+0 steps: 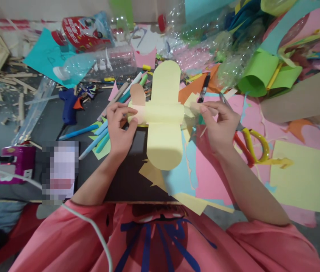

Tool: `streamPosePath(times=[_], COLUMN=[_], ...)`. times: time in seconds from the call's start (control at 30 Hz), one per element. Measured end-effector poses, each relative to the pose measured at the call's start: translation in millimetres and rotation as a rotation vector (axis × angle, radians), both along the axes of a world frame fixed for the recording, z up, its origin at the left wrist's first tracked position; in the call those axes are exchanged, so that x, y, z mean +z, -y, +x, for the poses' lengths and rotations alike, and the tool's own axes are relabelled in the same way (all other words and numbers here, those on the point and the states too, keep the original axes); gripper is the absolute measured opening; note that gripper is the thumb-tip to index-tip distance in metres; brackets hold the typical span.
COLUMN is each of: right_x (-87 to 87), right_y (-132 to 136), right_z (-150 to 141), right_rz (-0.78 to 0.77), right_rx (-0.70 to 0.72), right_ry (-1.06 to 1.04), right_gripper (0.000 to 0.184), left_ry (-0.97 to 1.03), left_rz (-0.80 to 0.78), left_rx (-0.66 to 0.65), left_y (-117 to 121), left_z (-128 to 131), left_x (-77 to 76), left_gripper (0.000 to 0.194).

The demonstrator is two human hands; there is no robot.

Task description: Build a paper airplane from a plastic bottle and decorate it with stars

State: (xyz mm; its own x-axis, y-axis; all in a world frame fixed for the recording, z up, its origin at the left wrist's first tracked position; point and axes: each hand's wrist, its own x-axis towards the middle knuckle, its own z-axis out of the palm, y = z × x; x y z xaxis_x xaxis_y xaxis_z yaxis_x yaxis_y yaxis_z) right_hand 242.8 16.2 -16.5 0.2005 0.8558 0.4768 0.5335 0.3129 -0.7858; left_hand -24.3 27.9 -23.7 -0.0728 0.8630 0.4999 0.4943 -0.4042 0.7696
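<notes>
A pale yellow paper model [164, 113], shaped like a plane, is held up over the table. It has a tube-like middle and two broad rounded wings, one pointing away from me and one toward me. My left hand [121, 126] pinches its left end, where a small peach-coloured rounded flap [137, 94] stands up. At the other end, my right hand [219, 122] is closed, thumb against fingers, on a small piece of yellow paper [192, 105]. Whether that piece is joined to the model I cannot tell.
Scissors [252, 145] lie right of my right hand, among pink and yellow paper sheets [303, 177]. On the left are markers [94, 141], a blue glue gun [68, 105] and a phone [63, 170]. Plastic bottles [97, 64] and a green paper roll [258, 75] stand behind.
</notes>
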Motion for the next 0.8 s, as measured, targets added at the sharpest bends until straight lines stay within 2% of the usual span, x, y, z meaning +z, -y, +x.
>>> streamPosePath(times=[0.2, 0.33, 0.47, 0.63, 0.8], right_x=[2.5, 7.3, 0.8, -7.9, -7.5], right_y=[2.1, 3.8, 4.8, 6.5, 7.3], right_z=[2.5, -3.4, -6.6, -5.2, -3.3], right_rz=[0.14, 0.225, 0.154, 0.142, 0.083], right_rx=[0.029, 0.138, 0.218, 0.226, 0.254], right_ry=[0.111, 0.278, 0.391, 0.474, 0.526], right_gripper=[0.023, 0.029, 0.039, 0.045, 0.048], left_ry=[0.066, 0.048, 0.063, 0.051, 0.01], left_rz=[0.025, 0.0, 0.003, 0.034, 0.043], left_rx=[-0.019, -0.002, -0.01, -0.02, -0.021], left_y=[0.0, 0.5, 0.1, -0.9, 0.0], left_z=[0.1, 0.5, 0.6, -0.8, 0.7], left_x=[2.4, 2.3, 3.1, 0.1, 2.3], left_gripper=[0.014, 0.015, 0.014, 0.009, 0.005])
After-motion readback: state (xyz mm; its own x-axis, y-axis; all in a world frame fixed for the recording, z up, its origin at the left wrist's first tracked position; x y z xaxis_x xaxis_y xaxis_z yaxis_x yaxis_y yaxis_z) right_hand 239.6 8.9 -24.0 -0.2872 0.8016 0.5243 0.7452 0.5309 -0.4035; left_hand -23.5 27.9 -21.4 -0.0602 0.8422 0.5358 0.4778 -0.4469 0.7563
